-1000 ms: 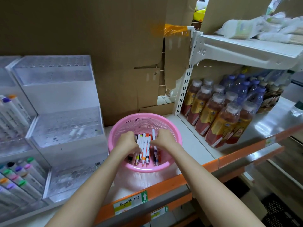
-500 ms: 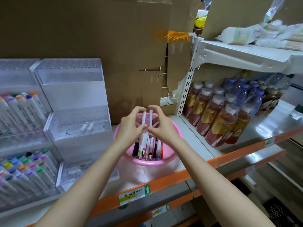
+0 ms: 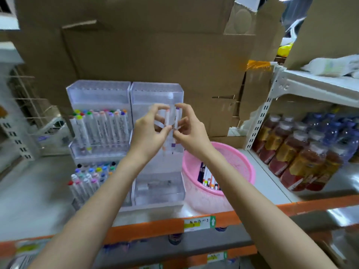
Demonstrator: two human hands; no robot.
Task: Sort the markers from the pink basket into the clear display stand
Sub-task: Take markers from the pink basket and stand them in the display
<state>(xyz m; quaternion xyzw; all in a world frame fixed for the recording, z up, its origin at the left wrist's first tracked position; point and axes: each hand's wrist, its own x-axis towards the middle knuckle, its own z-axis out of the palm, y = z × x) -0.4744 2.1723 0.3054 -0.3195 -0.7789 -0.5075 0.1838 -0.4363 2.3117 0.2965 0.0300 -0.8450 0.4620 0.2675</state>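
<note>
Markers now clear of basket rim

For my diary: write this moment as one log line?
left hand: holds pale-capped marker | right hand: holds purple-capped marker | pink basket: markers inside

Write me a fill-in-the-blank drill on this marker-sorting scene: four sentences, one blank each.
1. The basket with markers inside is ____ in colour.
2. The right hand holds a marker with a ____ cap.
3. Seen from the camera, the basket stands to the ____ of the clear display stand.
4. The front edge of the shelf under the stand is ____.

Missing words: pink; purple; right; orange.
</note>
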